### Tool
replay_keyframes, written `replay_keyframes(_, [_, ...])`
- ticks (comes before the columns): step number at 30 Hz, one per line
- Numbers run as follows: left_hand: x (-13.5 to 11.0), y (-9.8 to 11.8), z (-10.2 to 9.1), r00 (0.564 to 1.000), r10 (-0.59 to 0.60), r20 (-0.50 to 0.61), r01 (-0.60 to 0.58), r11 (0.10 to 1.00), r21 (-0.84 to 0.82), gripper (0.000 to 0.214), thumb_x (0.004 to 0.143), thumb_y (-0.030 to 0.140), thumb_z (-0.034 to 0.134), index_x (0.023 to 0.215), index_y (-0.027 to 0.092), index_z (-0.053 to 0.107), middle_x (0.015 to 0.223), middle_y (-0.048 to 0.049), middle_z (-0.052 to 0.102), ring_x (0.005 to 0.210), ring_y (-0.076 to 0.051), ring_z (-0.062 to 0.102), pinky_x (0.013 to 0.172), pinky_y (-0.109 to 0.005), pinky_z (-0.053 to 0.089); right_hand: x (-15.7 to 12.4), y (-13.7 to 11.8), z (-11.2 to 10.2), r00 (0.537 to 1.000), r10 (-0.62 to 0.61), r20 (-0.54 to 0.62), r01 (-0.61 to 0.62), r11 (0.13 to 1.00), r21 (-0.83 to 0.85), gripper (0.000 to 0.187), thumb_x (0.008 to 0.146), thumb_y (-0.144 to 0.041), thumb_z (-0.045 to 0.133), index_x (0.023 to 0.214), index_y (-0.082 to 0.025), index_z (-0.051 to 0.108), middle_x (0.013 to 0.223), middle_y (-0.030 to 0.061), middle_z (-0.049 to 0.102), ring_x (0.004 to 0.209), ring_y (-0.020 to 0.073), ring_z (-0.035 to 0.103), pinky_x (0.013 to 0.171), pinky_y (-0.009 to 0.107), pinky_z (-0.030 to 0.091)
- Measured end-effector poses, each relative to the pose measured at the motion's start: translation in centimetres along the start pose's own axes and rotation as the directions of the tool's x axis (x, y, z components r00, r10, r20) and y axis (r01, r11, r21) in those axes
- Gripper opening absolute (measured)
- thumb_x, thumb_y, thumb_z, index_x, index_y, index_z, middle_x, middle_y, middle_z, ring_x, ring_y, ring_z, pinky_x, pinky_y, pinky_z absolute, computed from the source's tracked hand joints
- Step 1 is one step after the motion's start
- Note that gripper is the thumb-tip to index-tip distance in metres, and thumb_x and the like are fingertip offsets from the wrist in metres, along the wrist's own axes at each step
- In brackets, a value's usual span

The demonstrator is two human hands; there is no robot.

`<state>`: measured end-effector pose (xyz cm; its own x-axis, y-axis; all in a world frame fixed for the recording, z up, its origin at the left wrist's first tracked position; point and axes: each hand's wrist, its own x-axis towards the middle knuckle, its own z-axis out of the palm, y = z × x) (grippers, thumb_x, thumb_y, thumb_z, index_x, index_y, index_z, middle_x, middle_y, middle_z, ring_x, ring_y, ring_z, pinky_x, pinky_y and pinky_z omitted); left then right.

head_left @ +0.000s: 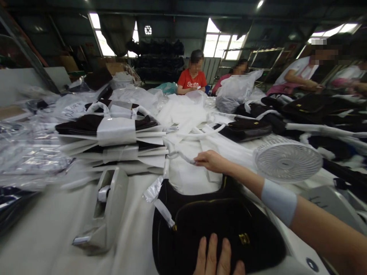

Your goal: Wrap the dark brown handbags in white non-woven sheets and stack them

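Note:
A black handbag [218, 219] with a small gold clasp lies flat in front of me. My left hand [213, 258] rests on its lower front, fingers spread. Beyond the bag's upper edge, my right hand [210, 160] is closed, pinching the end of a pale wrapped strap [183, 156] that seems to rise from the bag's left corner. Clear plastic and a white tag [164, 212] hang at that corner. Just left of the bag stands a grey tape dispenser [110, 210].
Stacked black bags [116, 130] with white paper bands stand behind the dispenser. Plastic packages [34, 149] lie at far left. A round white fan [288, 160] and more black bags [249, 128] are on the right. Co-workers, one in a red shirt [192, 80], are across the table.

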<state>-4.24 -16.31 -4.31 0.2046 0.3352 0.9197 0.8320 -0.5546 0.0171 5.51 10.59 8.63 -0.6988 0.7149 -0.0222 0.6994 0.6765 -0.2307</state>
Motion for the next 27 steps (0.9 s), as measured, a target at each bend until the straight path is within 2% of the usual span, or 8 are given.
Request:
replay_keyframes(2, [0.9,-0.6,-1.1,0.995,0.023,0.097,-0.021,0.999,-0.024,0.024,0.079,0.035,0.071,0.1,0.024,0.067,0.112,-0.0081,0.073,0.109,-0.033,0.066,0.112,-0.054,0.037,-3.1,-2.0,0.9,0.987,-0.109,0.118,0.097,0.99,0.1,0.025,0.089,-0.024,0.051,0.088,-0.02,0.076,0.087,0.0039,0.072,0.08,0.0157,0.064,0.074,0.023,0.042])
replay_keyframes(5, [1.4,-1.4,-2.6,0.971,0.118,0.209,-0.114,0.993,-0.032,0.033,0.083,0.036,0.065,0.114,0.024,0.065,0.12,-0.0104,0.069,0.113,-0.034,0.064,0.113,-0.055,0.032,-6.0,-4.3,2.0,0.961,-0.117,0.252,0.08,0.985,0.152,0.029,0.086,-0.016,0.047,0.088,-0.017,0.076,0.09,0.0058,0.073,0.082,0.0163,0.065,0.076,0.024,0.045])
replay_keyframes(8, [1.3,-1.6,-3.4,0.949,0.158,0.273,-0.162,0.987,-0.01,0.039,0.086,0.037,0.062,0.123,0.025,0.061,0.127,-0.0117,0.065,0.118,-0.036,0.061,0.11,-0.055,0.035,-6.8,-5.9,1.8,0.947,0.072,0.313,-0.113,0.987,0.115,0.034,0.092,-0.023,0.042,0.09,-0.015,0.075,0.09,0.0087,0.074,0.083,0.0188,0.067,0.078,0.028,0.046])
replay_keyframes(11, [1.1,-1.6,-3.9,0.921,0.163,0.352,-0.177,0.984,0.005,0.042,0.088,0.037,0.061,0.129,0.026,0.056,0.133,-0.0126,0.061,0.121,-0.036,0.058,0.103,-0.054,0.044,-7.3,-7.9,2.2,0.893,0.253,0.372,-0.308,0.947,0.094,0.056,0.099,-0.048,0.032,0.095,-0.012,0.075,0.096,0.0146,0.074,0.088,0.0236,0.068,0.081,0.032,0.047])
replay_keyframes(13, [1.0,-1.5,-4.1,0.913,0.161,0.375,-0.174,0.985,0.0,0.043,0.089,0.034,0.06,0.131,0.026,0.054,0.132,-0.014,0.061,0.121,-0.037,0.058,0.098,-0.054,0.048,-8.1,-9.7,3.7,0.894,0.354,0.274,-0.383,0.922,0.059,0.069,0.097,-0.063,0.03,0.098,-0.01,0.074,0.1,0.0192,0.072,0.094,0.028,0.068,0.085,0.036,0.046])
replay_keyframes(16, [0.8,-1.5,-4.2,0.909,0.164,0.384,-0.166,0.986,-0.029,0.042,0.089,0.032,0.06,0.13,0.023,0.055,0.128,-0.0157,0.063,0.118,-0.036,0.06,0.095,-0.053,0.051,-9.7,-12.1,6.8,0.864,0.496,-0.089,-0.496,0.868,0.013,0.071,0.095,-0.068,0.027,0.103,-0.013,0.071,0.106,0.0183,0.071,0.103,0.0281,0.065,0.094,0.037,0.042])
replay_keyframes(18, [0.7,-1.5,-4.1,0.911,0.182,0.37,-0.172,0.983,-0.059,0.038,0.089,0.032,0.06,0.125,0.022,0.058,0.125,-0.0159,0.064,0.117,-0.035,0.06,0.096,-0.052,0.052,-10.6,-13.0,8.4,0.82,0.501,-0.277,-0.51,0.859,0.045,0.065,0.099,-0.063,0.024,0.105,-0.016,0.069,0.11,0.014,0.071,0.106,0.0246,0.063,0.097,0.035,0.039])
replay_keyframes(27, [1.1,-2.1,-5.2,0.941,0.219,0.258,-0.19,0.973,-0.133,0.021,0.091,0.017,0.048,0.104,0.016,0.064,0.117,-0.0143,0.068,0.116,-0.026,0.062,0.096,-0.038,0.053,-10.9,-12.5,9.3,0.787,0.467,-0.403,-0.475,0.876,0.086,0.055,0.101,-0.055,0.03,0.098,-0.018,0.071,0.101,0.0095,0.073,0.1,0.0217,0.064,0.094,0.034,0.039])
